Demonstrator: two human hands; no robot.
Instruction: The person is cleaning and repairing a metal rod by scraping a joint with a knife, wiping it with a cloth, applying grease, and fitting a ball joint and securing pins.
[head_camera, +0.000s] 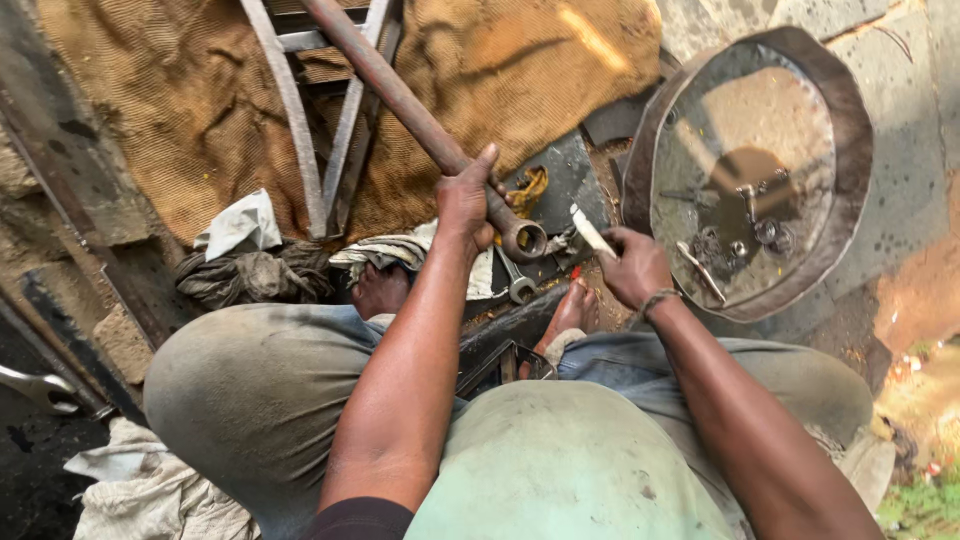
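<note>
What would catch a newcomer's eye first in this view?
The long rusty metal pipe with a ring-shaped end runs diagonally down from the top centre, gripped near its lower end by the left hand. To its right, the right hand holds a small pale flat tool. At upper right, a large round dented metal pan holds dirty liquid and small parts.

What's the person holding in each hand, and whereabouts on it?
The left hand grips a long rusty pipe near its open lower end. The right hand holds a small pale flat tool by its lower end.
</note>
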